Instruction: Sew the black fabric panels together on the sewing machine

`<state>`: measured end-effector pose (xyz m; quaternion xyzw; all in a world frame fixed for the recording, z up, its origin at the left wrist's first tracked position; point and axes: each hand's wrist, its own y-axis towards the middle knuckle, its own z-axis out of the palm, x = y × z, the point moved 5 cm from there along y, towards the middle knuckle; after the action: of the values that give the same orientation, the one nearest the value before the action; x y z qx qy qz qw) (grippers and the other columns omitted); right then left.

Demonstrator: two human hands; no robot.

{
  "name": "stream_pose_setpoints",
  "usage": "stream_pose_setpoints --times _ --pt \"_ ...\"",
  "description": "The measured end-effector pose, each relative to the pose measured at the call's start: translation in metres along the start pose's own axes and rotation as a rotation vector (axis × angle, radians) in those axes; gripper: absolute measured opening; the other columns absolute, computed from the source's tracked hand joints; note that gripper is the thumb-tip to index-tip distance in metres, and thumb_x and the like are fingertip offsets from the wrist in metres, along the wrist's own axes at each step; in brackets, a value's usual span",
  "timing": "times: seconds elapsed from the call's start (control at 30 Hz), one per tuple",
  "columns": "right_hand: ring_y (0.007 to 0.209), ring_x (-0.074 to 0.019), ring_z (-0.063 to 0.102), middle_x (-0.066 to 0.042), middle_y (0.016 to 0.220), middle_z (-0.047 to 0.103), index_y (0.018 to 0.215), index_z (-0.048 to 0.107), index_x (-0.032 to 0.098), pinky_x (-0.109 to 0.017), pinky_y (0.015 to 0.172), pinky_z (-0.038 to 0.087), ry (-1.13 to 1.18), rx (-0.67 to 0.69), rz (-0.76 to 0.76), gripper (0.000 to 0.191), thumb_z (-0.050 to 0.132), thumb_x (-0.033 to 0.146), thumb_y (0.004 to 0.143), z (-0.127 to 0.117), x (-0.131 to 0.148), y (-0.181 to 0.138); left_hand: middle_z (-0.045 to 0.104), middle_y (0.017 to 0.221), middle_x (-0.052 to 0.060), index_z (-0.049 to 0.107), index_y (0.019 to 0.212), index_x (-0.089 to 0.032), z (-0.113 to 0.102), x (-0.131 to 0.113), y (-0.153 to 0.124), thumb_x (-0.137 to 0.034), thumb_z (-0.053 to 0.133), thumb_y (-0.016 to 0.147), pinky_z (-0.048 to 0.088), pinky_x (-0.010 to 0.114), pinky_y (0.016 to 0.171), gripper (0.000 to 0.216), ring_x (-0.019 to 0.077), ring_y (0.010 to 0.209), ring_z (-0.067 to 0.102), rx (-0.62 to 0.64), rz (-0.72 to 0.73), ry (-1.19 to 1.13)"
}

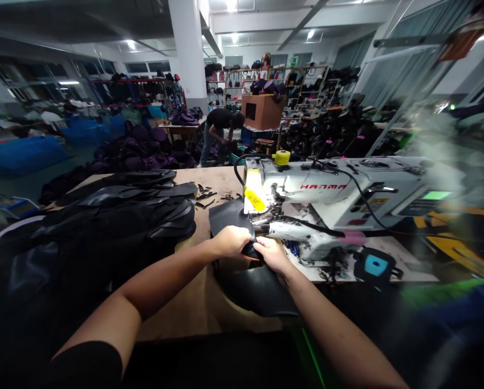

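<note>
A black, leather-like piece [262, 289] lies at the front of the sewing machine [294, 181], and one part of it [228, 215] spreads to the left of the needle area. My left hand [233, 240] grips it from the left, fingers closed. From the right, my right hand [271, 253] pinches the same piece, thumb on top. An orange edge [250, 258] shows between the two hands. Both hands are just in front of the machine's narrow arm [290, 229]. Its lamp with a yellow cover [255, 200] lights this spot. The fingertips under the material are hidden.
Stacked black pieces [145, 208] cover the table's left side. Dark scraps [204, 195] lie behind the work. A black case with a blue patch [375, 265] sits at the right. Further back, a person [221, 127] bends over near a cardboard box [262, 112].
</note>
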<state>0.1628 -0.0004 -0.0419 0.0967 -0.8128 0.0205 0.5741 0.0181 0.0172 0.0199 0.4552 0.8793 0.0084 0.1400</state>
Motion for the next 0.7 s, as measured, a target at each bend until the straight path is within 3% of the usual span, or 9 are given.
stream_pose_setpoints --times 0.13,0.3,0.4,0.5,0.57,0.7 --pt "0.076 -0.0194 0.057 -0.002 0.077 0.066 0.075 0.063 0.02 -0.032 0.074 0.047 -0.006 -0.082 -0.014 0.022 0.051 0.037 0.082 0.002 -0.001 0.024 0.068 0.092 0.01 0.069 0.088 -0.015 0.004 0.015 0.015 -0.022 0.051 0.098 0.045 0.032 0.079 0.022 0.0229 0.085 0.062 -0.028 -0.03 0.052" --pt "0.076 -0.0204 0.054 -0.003 0.073 0.064 0.067 0.056 0.022 -0.034 0.075 0.046 -0.044 -0.175 -0.017 0.023 0.05 0.04 0.081 0.002 -0.001 0.042 0.07 0.097 0.016 0.07 0.095 -0.01 0.006 0.023 0.027 -0.024 0.05 0.099 0.047 0.037 0.082 0.025 0.0279 0.091 0.065 -0.077 -0.089 0.071" --pt "0.075 -0.0219 0.055 -0.005 0.073 0.064 0.067 0.055 0.022 -0.036 0.075 0.047 -0.066 -0.17 -0.035 0.025 0.05 0.042 0.082 0.0 0.002 0.043 0.071 0.1 0.014 0.071 0.1 -0.012 0.006 0.017 0.016 -0.027 0.051 0.099 0.049 0.037 0.084 0.025 0.0271 0.093 0.065 -0.135 -0.153 0.079" --pt "0.077 -0.0229 0.059 -0.006 0.078 0.067 0.071 0.056 0.022 -0.037 0.077 0.048 -0.133 -0.12 -0.027 0.027 0.047 0.043 0.084 0.001 0.0 0.041 0.072 0.1 0.009 0.073 0.097 -0.017 0.011 0.013 -0.009 -0.034 0.052 0.099 0.049 0.034 0.086 0.027 0.0237 0.095 0.066 -0.148 -0.223 -0.078" --pt "0.082 -0.023 0.062 -0.006 0.084 0.069 0.077 0.06 0.021 -0.037 0.081 0.049 -0.188 -0.093 -0.01 0.027 0.044 0.041 0.085 0.002 -0.004 0.04 0.073 0.102 0.007 0.073 0.098 -0.019 0.021 0.017 -0.026 -0.044 0.057 0.096 0.049 0.031 0.083 0.029 0.0223 0.093 0.066 -0.061 -0.293 -0.27" --pt "0.089 -0.0225 0.066 -0.008 0.096 0.073 0.094 0.067 0.019 -0.034 0.084 0.05 -0.305 -0.045 0.032 0.031 0.043 0.037 0.088 0.004 -0.009 0.032 0.073 0.097 0.004 0.074 0.102 -0.018 0.046 0.034 -0.053 -0.055 0.073 0.08 0.048 0.027 0.07 0.043 0.0213 0.085 0.066 0.313 -0.391 -0.617"
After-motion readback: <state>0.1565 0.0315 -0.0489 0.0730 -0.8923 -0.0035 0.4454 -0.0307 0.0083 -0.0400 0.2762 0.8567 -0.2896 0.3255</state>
